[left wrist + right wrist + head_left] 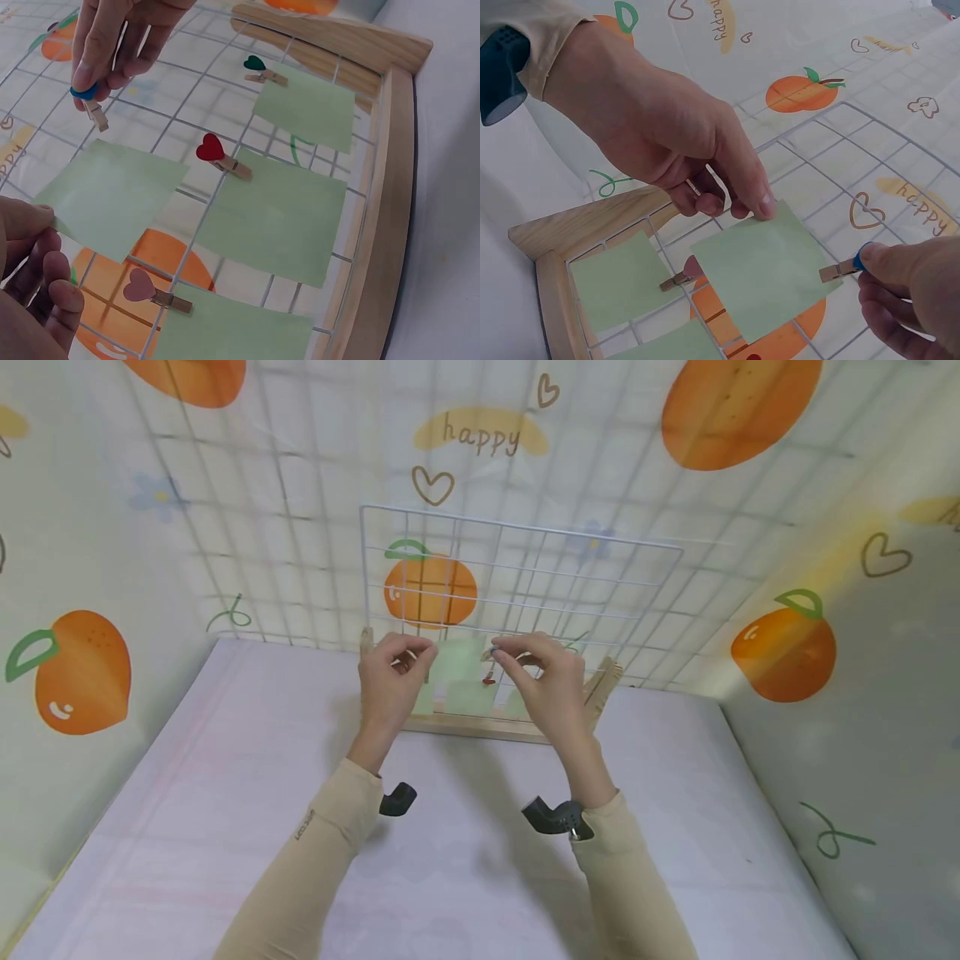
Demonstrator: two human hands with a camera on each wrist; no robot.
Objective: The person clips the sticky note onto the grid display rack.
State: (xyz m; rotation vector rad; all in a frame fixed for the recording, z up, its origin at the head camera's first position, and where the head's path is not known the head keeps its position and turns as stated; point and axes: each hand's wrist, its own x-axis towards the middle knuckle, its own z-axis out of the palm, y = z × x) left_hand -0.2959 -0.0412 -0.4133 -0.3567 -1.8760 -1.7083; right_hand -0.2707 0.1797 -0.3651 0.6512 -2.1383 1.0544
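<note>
My left hand (393, 681) pinches the edge of a square light-green paper note (112, 199) in front of the white wire grid. My right hand (551, 681) pinches the blue end of a small wooden clothespin (95, 112). In the right wrist view the clothespin's wooden tip overlaps the note's edge; in the left wrist view it hangs just above a corner. Lower on the grid, three more green notes hang from clothespins: one with a green heart (255, 63), one with a red heart (211, 148), one with a pink heart (139, 286).
The wire grid (525, 531) stands upright in a wooden base (480, 727) with slanted end pieces (602, 689). Behind it hangs a printed cloth (300, 468) with oranges and hearts. A white-covered table (247, 827) lies in front, and side walls rise left and right.
</note>
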